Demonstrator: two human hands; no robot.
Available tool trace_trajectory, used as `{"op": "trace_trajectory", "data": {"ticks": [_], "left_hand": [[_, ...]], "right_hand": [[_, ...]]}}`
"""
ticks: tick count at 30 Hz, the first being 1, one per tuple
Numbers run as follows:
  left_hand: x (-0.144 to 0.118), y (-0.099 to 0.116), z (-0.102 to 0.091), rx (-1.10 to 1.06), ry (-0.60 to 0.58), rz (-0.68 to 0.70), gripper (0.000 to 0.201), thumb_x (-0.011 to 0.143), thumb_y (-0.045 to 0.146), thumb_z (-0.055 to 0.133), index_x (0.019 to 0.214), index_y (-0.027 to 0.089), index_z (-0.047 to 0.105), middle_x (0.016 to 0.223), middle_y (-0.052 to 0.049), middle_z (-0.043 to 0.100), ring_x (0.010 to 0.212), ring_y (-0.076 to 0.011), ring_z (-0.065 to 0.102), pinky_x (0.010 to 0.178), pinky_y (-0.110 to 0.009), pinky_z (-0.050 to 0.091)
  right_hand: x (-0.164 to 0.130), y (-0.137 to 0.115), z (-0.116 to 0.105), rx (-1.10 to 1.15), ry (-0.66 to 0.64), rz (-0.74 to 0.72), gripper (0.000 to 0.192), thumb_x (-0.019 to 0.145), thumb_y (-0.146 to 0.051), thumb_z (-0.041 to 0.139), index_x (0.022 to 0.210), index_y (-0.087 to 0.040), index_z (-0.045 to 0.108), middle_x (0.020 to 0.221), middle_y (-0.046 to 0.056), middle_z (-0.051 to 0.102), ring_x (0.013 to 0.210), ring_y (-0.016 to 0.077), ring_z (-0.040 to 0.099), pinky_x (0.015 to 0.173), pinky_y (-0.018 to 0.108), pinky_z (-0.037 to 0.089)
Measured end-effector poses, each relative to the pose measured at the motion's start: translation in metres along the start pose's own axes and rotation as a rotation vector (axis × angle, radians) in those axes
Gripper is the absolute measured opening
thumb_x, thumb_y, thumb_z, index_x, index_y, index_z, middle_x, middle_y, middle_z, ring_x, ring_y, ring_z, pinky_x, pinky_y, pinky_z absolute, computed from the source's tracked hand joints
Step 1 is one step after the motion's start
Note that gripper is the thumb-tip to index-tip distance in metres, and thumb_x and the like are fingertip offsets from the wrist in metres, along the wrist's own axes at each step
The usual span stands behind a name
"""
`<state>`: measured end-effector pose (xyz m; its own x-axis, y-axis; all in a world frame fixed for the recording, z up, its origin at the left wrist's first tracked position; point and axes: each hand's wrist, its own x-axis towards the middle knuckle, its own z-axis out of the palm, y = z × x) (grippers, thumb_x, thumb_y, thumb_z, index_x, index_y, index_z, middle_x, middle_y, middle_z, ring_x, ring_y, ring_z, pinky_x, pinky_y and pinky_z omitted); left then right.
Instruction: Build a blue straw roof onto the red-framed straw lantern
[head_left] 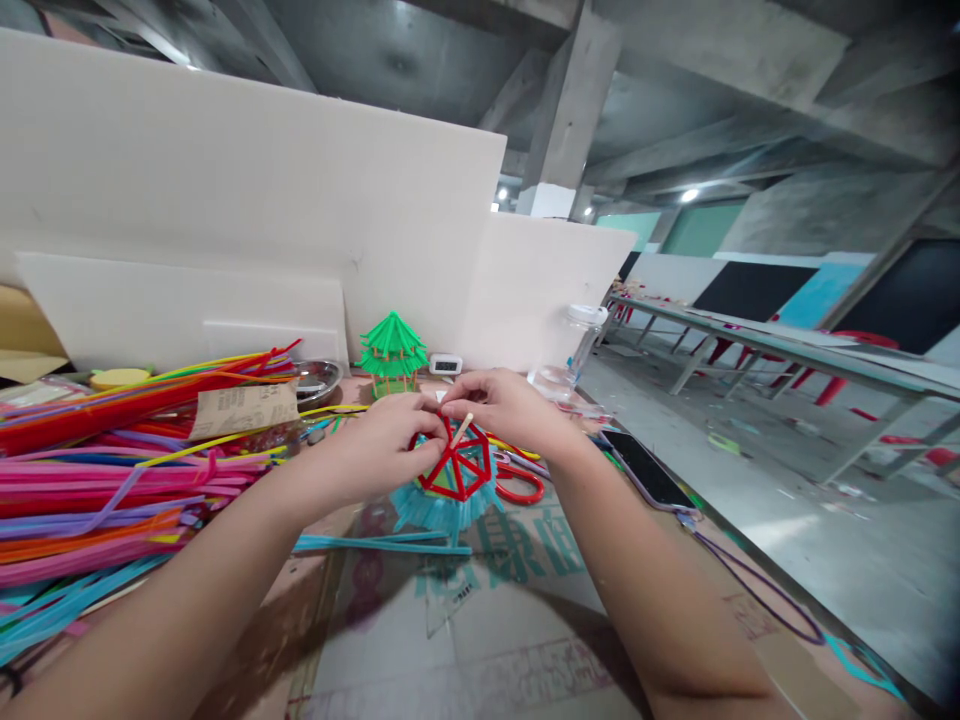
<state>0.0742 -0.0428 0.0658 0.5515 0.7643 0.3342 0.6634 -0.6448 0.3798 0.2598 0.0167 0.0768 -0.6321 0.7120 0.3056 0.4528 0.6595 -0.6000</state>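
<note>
Pipe cleaners [112, 450] crowd left; cardboard [480, 640] (near side) seems open.

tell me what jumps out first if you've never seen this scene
Both hands, left and right, meet at centre on a red-framed model with a teal fringe. A big heap of bright pipe cleaners fills the left side. Behind the hands stands a small green pagoda.

Head view, close, facing forward-down.
</note>
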Motion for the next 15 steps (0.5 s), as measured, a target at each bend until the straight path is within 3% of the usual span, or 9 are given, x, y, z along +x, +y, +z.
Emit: {"op": "trace_trajectory", "data": {"ticks": [5,8,11,13,15], "left_hand": [[0.0,-0.005,-0.002,-0.013,-0.009,-0.017,0.024,0.087,0.023,0.045,0.081,0.019,0.068,0.109,-0.004,0.063,0.106,-0.021,0.057,0.089,-0.031,0.042],[0.0,-0.009,-0.004,-0.033,-0.023,-0.04,0.025,0.087,0.025,0.045,0.084,0.018,0.068,0.109,-0.005,0.064,0.104,-0.0214,0.058,0.088,-0.031,0.044],[0.001,-0.012,-0.006,-0.038,-0.028,-0.047,0.025,0.088,0.027,0.045,0.084,0.018,0.068,0.105,-0.005,0.065,0.103,-0.0219,0.058,0.087,-0.031,0.045],[0.001,-0.012,-0.006,-0.033,-0.036,-0.057,0.026,0.088,0.027,0.044,0.084,0.018,0.068,0.106,-0.005,0.064,0.103,-0.0221,0.058,0.086,-0.031,0.045],[0.0,-0.011,-0.006,-0.036,-0.043,-0.071,0.025,0.088,0.026,0.044,0.085,0.019,0.068,0.11,-0.005,0.064,0.103,-0.0217,0.058,0.086,-0.03,0.046]], "right_hand": [[0.002,0.001,-0.001,0.005,0.157,-0.027,0.019,0.086,-0.032,0.055,0.078,-0.016,0.063,0.075,0.001,0.066,0.07,0.013,0.057,0.063,0.024,0.042],[0.001,-0.002,-0.009,0.192,0.193,-0.067,0.022,0.091,-0.033,0.048,0.081,-0.016,0.058,0.084,0.004,0.067,0.079,0.0137,0.062,0.072,0.026,0.047],[-0.001,-0.005,-0.017,0.347,0.232,-0.074,0.025,0.094,-0.036,0.044,0.082,-0.017,0.054,0.076,0.003,0.065,0.068,0.0125,0.061,0.066,0.026,0.048],[-0.003,-0.004,-0.019,0.302,0.235,-0.037,0.02,0.092,-0.033,0.047,0.085,-0.017,0.057,0.066,-0.001,0.061,0.058,0.0113,0.056,0.058,0.024,0.045],[-0.005,-0.004,-0.018,0.141,0.19,-0.017,0.015,0.088,-0.028,0.053,0.089,-0.016,0.063,0.07,0.0,0.063,0.062,0.0117,0.056,0.059,0.024,0.042]]}}
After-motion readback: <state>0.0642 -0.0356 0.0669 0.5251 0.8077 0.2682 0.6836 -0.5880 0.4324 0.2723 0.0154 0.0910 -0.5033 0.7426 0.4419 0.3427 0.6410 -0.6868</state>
